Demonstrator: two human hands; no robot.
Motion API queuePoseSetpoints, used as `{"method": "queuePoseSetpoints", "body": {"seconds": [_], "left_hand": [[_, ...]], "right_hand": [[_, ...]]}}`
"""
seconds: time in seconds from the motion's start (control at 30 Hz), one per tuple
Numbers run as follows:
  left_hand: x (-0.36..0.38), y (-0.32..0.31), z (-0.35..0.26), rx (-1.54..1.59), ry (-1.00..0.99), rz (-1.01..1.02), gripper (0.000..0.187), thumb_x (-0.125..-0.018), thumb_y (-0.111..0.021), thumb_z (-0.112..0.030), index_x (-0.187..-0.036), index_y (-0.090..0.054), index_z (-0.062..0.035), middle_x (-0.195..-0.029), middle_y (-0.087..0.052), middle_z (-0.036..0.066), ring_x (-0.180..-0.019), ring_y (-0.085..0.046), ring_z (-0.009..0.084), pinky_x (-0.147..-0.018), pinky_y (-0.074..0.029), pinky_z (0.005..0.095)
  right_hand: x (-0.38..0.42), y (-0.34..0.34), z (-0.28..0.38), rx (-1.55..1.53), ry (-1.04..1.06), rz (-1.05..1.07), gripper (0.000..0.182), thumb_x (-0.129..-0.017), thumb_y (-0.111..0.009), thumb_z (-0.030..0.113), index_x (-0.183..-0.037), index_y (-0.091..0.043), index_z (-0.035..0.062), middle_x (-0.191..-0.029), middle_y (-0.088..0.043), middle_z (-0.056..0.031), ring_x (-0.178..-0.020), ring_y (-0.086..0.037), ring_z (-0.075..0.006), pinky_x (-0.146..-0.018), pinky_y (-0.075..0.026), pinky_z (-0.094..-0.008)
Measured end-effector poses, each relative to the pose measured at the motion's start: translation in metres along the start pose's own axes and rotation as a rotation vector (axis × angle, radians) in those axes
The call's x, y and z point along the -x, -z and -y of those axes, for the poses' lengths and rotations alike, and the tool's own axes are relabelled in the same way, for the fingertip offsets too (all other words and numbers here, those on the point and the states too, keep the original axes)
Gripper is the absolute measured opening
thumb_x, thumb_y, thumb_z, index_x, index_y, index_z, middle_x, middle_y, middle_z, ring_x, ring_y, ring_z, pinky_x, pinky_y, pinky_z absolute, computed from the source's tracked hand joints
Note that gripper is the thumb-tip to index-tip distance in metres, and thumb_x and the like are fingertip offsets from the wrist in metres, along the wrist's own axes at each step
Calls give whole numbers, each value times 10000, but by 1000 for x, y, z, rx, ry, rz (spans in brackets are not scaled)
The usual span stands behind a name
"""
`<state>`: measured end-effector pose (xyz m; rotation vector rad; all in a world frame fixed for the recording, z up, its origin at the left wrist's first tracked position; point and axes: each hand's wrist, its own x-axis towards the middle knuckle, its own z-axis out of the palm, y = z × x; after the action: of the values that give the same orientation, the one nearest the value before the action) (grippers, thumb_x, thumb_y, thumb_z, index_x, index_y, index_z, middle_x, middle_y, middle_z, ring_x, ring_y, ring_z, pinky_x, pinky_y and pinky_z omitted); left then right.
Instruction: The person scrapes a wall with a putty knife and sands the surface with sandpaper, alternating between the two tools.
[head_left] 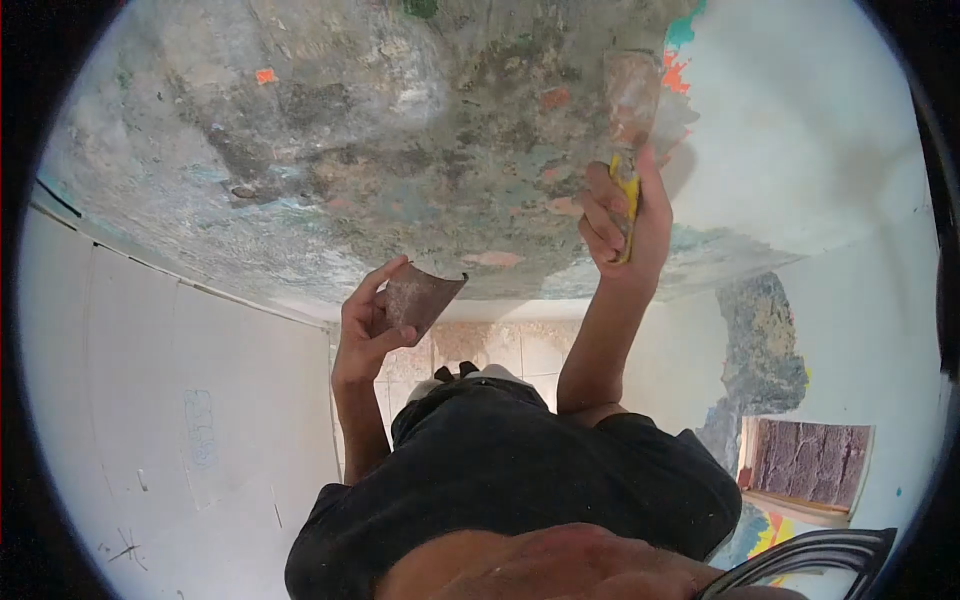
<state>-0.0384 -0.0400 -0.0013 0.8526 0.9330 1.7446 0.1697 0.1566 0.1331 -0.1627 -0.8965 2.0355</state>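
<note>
My right hand (640, 215) is wrapped round the yellow handle of a putty knife (632, 95), its thumb side along the handle. The wide, smeared blade points up and lies over the stripped wall (400, 150), close to the edge of the white paint. My left hand (365, 325), lower down, pinches a thin, brownish, slightly curved plate (422, 300) by its side, fingers on top and thumb underneath. Dust coats the plate, and a dark tip shows at its far corner.
White paint (800, 130) with torn orange and teal edges borders the stripped wall. A pale panel wall (260, 390) stands left. To the right are a bare grey patch (762, 345) and a framed opening (810, 465) showing rough bricks. Tiled floor (490, 345) shows below.
</note>
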Motion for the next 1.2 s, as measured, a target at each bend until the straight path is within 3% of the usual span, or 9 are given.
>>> {"method": "queuePoseSetpoints", "body": {"seconds": [0.13,0.23,0.63,0.83,1.2], "left_hand": [[-1,0,1,-7,37,5,813,-653,-736,67,-1400,-421,13,-1136,-648,125,-1054,-623,190,-946,-462,304],[-4,-2,4,-18,28,10,808,-649,-715,81,-1399,-424,13,-1127,-650,117,-1050,-622,181,-941,-460,300],[-2,-9,0,-30,37,17,822,-648,-724,72,-1407,-414,14,-1108,-657,112,-1030,-624,171,-928,-456,289],[0,-7,6,-28,33,14,831,-652,-745,56,-1411,-409,12,-1114,-659,118,-1035,-626,175,-935,-454,295],[-10,-17,3,-14,39,53,827,-645,-726,70,-1409,-416,8,-1096,-661,111,-1036,-627,172,-932,-455,291]], "right_hand": [[-2,5,1,-28,9,23,328,-1039,-367,386,-1234,-462,139,-612,-383,4,-337,-300,-54,-242,-280,-171],[-3,-2,3,71,33,17,362,-1007,-425,460,-1182,-486,149,-592,-380,26,-338,-283,-48,-254,-263,-192],[-2,3,1,29,-11,-23,340,-1005,-429,462,-1217,-485,202,-595,-386,27,-340,-295,-58,-265,-269,-200],[-5,1,3,-12,36,-9,334,-1034,-380,390,-1235,-479,142,-616,-396,0,-341,-295,-62,-242,-281,-191],[-6,3,11,46,-14,6,326,-998,-446,461,-1099,-503,157,-588,-392,26,-334,-305,-57,-256,-282,-201]]}}
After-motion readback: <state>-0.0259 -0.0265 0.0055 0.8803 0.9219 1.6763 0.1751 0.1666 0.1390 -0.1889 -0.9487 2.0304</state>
